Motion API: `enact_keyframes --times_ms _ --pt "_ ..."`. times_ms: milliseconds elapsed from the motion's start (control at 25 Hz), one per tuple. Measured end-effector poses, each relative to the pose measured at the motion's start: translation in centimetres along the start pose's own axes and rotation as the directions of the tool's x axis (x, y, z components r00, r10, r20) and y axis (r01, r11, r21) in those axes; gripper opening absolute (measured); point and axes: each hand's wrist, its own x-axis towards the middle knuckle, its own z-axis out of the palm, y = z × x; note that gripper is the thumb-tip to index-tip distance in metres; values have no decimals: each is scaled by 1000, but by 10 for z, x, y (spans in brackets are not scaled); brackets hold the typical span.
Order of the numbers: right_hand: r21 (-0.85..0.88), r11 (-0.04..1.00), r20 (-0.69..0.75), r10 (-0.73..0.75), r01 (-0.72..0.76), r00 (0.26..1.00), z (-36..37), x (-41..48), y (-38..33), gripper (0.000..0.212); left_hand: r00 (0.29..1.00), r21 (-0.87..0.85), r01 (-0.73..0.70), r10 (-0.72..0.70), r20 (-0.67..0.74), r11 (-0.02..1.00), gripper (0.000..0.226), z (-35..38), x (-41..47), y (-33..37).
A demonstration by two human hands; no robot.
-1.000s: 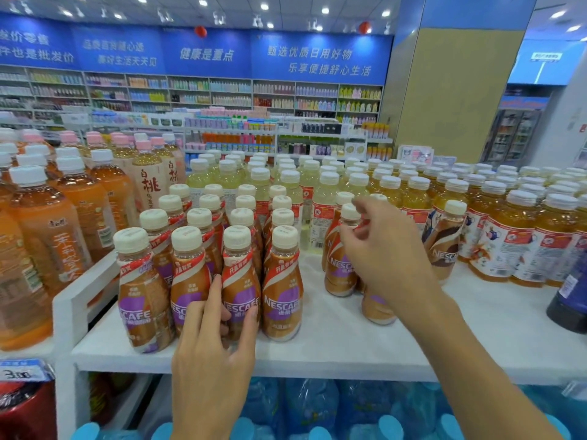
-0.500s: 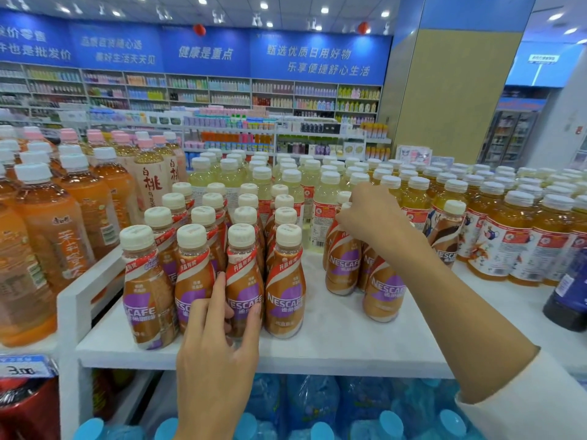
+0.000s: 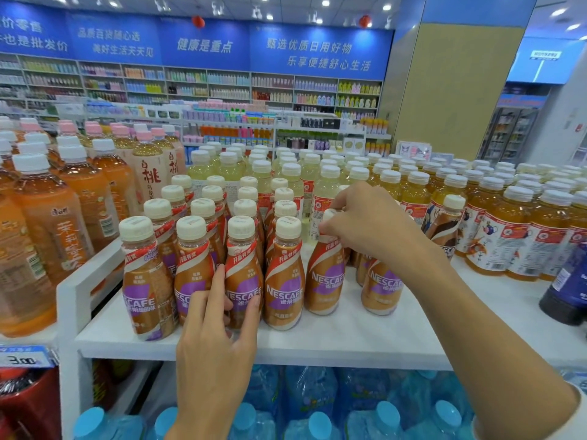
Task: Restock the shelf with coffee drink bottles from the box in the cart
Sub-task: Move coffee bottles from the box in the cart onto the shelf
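Before me coffee bottles (image 3: 282, 281) stand in rows on the shelf (image 3: 349, 335), tea bottles (image 3: 47, 223) to their left (water jugs (image 3: 311, 389) underneath)

Two hands are up, the left hand (image 3: 216, 344) and the right hand (image 3: 365, 223). The coffee bottles (image 3: 244, 281) stand in a block four wide and four deep, sixteen caps showing. Three more stand loose beside the block, and there's one darker coffee bottle (image 3: 449, 227) farther right. Down below I count six blue-capped water bottles (image 3: 317, 420). One dark blue bottle (image 3: 565, 290) sits at the right edge. Two red lanterns (image 3: 198, 21) hang overhead, and there's one price tag (image 3: 22, 358).
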Motion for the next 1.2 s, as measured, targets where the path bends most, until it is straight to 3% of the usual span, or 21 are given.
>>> enact_keyframes --times_ms 520,720,800,880,1000,1200 --pt "35 999 -55 5 -3 998 -4 -26 -1 34 1000 5 5 -5 1 1000 72 1 -1 -2" --pt "180 984 -60 1 10 998 1 -29 6 24 1000 -8 8 -8 -11 1000 71 5 -2 -3" --pt "276 961 0 23 -22 1000 12 -33 16 31 1000 -17 2 -2 -22 1000 70 8 -4 -3" --pt "351 927 151 81 -130 985 32 -43 31 45 999 -29 1 -2 -36 1000 71 11 -7 -4" --pt "380 888 300 145 -257 943 60 -61 54 66 999 -39 2 -4 -49 999 73 14 -11 -4" --pt "470 866 166 103 -170 981 87 -73 65 65 999 -39 2 -4 -54 999 74 16 -12 -6"
